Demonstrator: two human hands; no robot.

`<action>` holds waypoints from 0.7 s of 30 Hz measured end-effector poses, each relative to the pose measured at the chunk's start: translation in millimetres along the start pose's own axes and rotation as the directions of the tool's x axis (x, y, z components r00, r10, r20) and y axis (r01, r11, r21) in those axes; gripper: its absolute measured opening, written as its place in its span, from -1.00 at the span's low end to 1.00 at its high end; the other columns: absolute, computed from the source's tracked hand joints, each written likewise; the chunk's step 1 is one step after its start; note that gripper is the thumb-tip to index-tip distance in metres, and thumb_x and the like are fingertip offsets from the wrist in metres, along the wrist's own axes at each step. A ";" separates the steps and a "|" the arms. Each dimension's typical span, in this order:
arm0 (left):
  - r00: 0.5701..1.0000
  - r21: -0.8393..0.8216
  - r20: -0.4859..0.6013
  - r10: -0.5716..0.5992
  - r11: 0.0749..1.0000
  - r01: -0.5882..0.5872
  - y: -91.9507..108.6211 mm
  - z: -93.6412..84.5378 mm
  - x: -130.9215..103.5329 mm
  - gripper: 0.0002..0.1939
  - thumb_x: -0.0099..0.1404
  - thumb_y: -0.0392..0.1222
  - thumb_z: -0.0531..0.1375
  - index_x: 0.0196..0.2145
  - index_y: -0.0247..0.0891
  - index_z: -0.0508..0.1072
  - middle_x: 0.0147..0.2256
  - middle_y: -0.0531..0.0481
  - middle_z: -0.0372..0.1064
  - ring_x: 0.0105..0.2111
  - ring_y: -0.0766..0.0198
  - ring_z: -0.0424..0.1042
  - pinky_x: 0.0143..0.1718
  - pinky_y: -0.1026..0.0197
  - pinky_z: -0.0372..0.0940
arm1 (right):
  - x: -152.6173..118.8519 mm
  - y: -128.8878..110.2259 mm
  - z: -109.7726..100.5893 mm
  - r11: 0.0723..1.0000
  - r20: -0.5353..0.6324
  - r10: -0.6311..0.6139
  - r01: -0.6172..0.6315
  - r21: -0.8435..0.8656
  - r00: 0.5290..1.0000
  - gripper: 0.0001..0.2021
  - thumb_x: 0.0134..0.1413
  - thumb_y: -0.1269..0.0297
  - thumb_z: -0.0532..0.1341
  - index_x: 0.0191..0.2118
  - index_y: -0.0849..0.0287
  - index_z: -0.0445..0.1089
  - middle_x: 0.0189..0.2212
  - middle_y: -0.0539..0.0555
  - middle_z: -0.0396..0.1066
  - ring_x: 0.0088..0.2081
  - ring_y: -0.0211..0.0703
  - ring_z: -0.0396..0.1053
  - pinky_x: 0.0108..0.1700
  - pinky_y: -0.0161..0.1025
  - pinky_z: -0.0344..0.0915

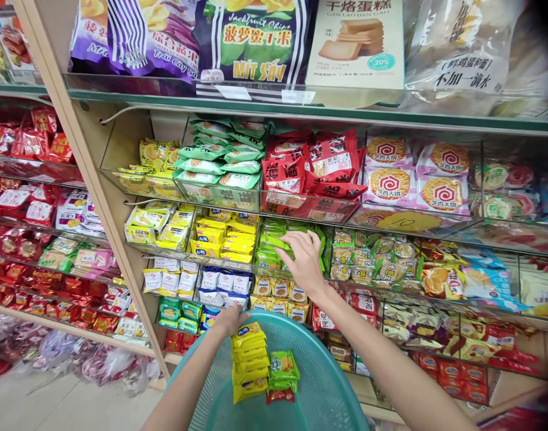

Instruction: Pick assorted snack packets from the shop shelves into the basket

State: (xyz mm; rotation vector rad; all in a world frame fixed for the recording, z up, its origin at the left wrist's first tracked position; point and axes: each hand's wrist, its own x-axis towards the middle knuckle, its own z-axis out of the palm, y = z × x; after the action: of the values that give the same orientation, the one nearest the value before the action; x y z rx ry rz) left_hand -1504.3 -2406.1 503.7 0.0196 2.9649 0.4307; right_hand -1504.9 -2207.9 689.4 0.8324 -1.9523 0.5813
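Observation:
My left hand is closed over the far rim of a teal plastic basket. Inside the basket lie a stack of yellow snack packets, some green snack packets and a red packet. At a shelf bin, my right hand has its thumb and fingers curled around the edge of a green snack packet. More green packets lie beneath and behind this hand, which partly hides them.
Bins of yellow packets sit left of the green ones, and round wrapped biscuits sit right. Cookie packets lie below. A glass shelf edge crosses above, carrying large bags. A wooden divider stands at left.

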 end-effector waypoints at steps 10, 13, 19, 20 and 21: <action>1.000 0.003 0.011 0.012 1.000 -0.012 -0.3 2.1 1.7 -0.55 0.23 0.13 -0.12 -0.23 -0.24 0.36 -0.19 -0.23 0.40 -0.16 -0.01 0.38 -0.24 0.12 0.23 | -141.1 -21.1 -4.4 0.822 0.431 0.342 -0.488 0.293 0.835 -0.83 0.08 0.21 0.09 -0.22 0.12 0.29 -0.26 0.05 0.36 -0.21 -0.17 0.31 -0.18 -0.23 0.24; 1.000 -0.002 0.014 0.013 1.000 -0.013 0.8 0.7 0.2 -0.54 0.23 0.13 -0.13 -0.21 -0.24 0.36 -0.18 -0.23 0.40 -0.15 0.01 0.38 -0.23 0.13 0.23 | -170.2 3.1 6.6 0.741 0.572 0.429 -0.635 0.220 0.699 -0.83 0.01 0.18 0.13 -0.29 0.14 0.30 -0.33 0.02 0.38 -0.27 -0.17 0.32 -0.22 -0.24 0.23; 1.000 -0.010 0.014 0.002 1.000 -0.001 1.6 0.2 -0.6 -0.51 0.22 0.14 -0.13 -0.16 -0.25 0.36 -0.15 -0.24 0.38 -0.14 0.00 0.37 -0.22 0.12 0.22 | -202.4 37.0 32.8 0.676 0.718 0.443 -0.726 0.125 0.537 -0.79 -0.13 0.17 0.21 -0.35 0.19 0.36 -0.36 0.02 0.39 -0.27 -0.14 0.32 -0.20 -0.24 0.20; 1.000 -0.012 0.014 -0.001 1.000 0.001 1.4 0.4 -0.5 -0.51 0.22 0.14 -0.13 -0.15 -0.25 0.35 -0.15 -0.23 0.38 -0.14 0.00 0.37 -0.22 0.12 0.22 | -206.5 38.9 38.2 0.675 0.740 0.433 -0.729 0.113 0.515 -0.77 -0.15 0.16 0.22 -0.36 0.19 0.37 -0.36 0.02 0.39 -0.27 -0.14 0.32 -0.21 -0.24 0.20; 1.000 -0.012 0.015 -0.004 1.000 0.004 1.2 0.5 -0.4 -0.50 0.22 0.14 -0.12 -0.15 -0.25 0.35 -0.15 -0.23 0.38 -0.14 0.00 0.37 -0.22 0.12 0.22 | -210.3 40.4 43.6 0.674 0.759 0.421 -0.732 0.105 0.496 -0.76 -0.17 0.15 0.23 -0.36 0.19 0.38 -0.36 0.03 0.40 -0.27 -0.13 0.31 -0.22 -0.25 0.19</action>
State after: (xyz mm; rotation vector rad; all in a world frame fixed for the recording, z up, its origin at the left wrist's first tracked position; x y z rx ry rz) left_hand -1503.8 -2404.8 503.6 0.0157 2.9468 0.4464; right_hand -1483.3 -2143.5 481.7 0.6321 -2.9268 1.3011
